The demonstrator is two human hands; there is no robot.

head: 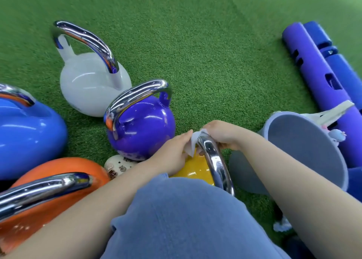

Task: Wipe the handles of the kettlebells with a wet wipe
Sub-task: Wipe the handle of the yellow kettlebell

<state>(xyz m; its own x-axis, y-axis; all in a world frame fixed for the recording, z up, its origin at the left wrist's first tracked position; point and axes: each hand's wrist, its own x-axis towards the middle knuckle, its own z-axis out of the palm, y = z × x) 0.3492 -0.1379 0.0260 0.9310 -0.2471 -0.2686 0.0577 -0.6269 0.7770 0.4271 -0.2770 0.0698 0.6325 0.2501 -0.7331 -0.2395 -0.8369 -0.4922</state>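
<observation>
A yellow kettlebell stands right in front of my knee, its chrome handle arching toward me. A white wet wipe is folded over the far end of that handle. My left hand pinches the wipe from the left, and my right hand grips it from the right, over the handle's top. Around it stand a purple kettlebell, a white kettlebell, a blue kettlebell and an orange kettlebell, all with chrome handles.
A grey bucket lies tilted just right of my right forearm. Purple and blue foam tubes lie beyond it on the green turf. A small patterned pack sits between the orange and purple kettlebells. My blue-clad knee fills the foreground.
</observation>
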